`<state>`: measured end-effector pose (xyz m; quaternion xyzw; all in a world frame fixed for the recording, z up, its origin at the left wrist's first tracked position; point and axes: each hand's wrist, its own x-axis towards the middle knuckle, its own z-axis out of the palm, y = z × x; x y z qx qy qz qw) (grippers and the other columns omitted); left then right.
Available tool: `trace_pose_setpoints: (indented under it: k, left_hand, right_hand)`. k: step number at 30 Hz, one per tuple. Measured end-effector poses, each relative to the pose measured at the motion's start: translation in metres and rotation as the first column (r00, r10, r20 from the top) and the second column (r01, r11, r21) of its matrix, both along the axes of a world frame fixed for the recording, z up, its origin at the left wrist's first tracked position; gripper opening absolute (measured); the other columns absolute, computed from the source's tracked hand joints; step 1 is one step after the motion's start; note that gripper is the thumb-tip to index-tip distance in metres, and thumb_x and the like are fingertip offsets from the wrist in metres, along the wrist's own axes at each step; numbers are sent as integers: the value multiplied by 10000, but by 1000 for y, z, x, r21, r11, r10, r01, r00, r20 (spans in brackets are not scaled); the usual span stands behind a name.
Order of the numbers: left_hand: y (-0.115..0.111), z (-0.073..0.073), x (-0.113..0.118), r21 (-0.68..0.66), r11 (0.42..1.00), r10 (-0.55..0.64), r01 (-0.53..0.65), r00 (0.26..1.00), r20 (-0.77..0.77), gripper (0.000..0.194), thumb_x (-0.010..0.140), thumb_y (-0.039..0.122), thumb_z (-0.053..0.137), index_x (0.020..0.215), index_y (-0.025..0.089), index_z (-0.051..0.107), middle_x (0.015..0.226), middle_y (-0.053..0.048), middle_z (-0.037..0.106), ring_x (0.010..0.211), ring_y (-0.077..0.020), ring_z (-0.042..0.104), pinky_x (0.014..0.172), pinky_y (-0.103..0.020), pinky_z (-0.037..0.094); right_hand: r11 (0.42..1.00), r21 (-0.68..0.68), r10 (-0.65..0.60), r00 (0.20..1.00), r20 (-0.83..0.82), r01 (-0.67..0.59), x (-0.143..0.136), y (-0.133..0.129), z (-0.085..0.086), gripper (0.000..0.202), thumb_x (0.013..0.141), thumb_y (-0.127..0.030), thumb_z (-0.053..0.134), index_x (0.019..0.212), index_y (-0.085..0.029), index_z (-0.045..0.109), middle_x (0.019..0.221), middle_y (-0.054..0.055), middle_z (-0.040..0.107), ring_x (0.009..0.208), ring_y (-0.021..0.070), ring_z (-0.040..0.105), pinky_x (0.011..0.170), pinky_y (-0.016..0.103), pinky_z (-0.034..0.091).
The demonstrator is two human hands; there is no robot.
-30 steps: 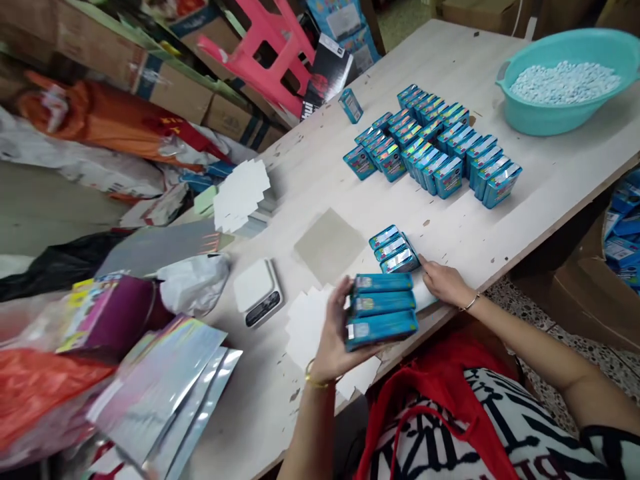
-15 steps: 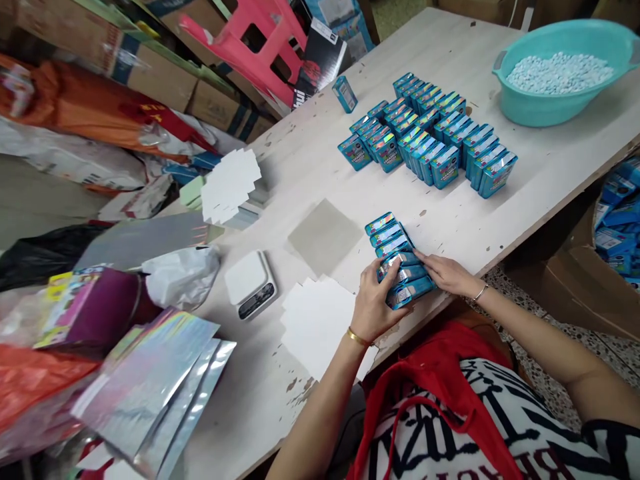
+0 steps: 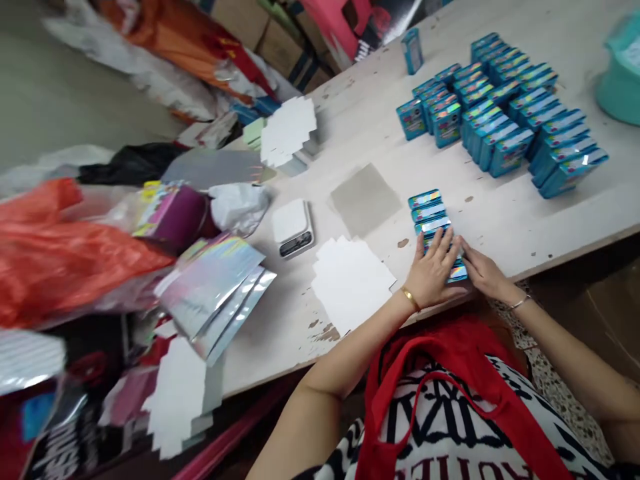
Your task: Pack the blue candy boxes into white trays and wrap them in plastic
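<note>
A short row of small blue boxes (image 3: 429, 212) stands near the table's front edge. My left hand (image 3: 435, 267) lies over the nearer boxes of this row, its fingers stretched out across their tops. My right hand (image 3: 483, 272) rests against the right side of the same row, fingers extended and touching the boxes. The boxes under my left palm are partly hidden. Farther back on the right, several more blue boxes (image 3: 510, 150) stand upright in tight rows. One single blue box (image 3: 413, 52) stands apart at the far edge.
White flat cartons (image 3: 350, 283) lie left of my hands, with a grey square sheet (image 3: 366, 200) behind them. A white scale (image 3: 293, 227), silvery pouches (image 3: 215, 293) and another carton stack (image 3: 289, 132) are farther left. A turquoise basin (image 3: 620, 87) stands at right.
The view has swung left. My left hand has gone from gripping the boxes with bent fingers to lying flatter over them; the nearest boxes now stand more in line with the row.
</note>
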<state>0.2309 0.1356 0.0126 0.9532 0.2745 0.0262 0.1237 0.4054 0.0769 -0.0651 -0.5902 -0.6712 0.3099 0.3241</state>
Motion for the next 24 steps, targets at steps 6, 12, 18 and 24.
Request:
trace_pose_setpoints:
  k: [6,12,18,24]
  left_hand:
    - [29,-17,-69,-137,970,237,-202,914,330,622,930,556,467,1423,182,402,1481,-179,445,1414,-276,366,1158,-498,272]
    - [144,-52,-114,-158,748,663,-645,713,229,226,958,341,475,990,157,602,1041,-111,638,989,-196,578,916,-340,431]
    - [231,-83,-110,-161,642,757,-749,653,-21,253,868,436,620,871,186,580,1071,-107,630,1044,-249,541,934,-382,355]
    - [242,-99,-114,-223,658,742,-719,670,27,173,941,298,455,838,202,556,1052,-100,642,1030,-251,561,966,-397,324]
  right_hand:
    - [998,-55,-45,999,-26,43,-7,1,-1,631,999,-420,293,1553,-129,215,1202,156,636,1097,259,605,979,436,467]
    - [989,-109,-106,994,-30,102,-6,-2,7,654,972,-423,339,1532,-91,271,968,104,665,880,224,627,866,399,514]
    - [949,-208,-281,933,-224,236,1,-26,0,559,919,-498,503,1353,-151,559,1177,132,661,1041,223,629,958,399,502]
    - [864,-365,-477,795,-375,346,2,-34,3,618,817,-592,620,1266,-167,624,945,82,708,808,190,663,826,380,554]
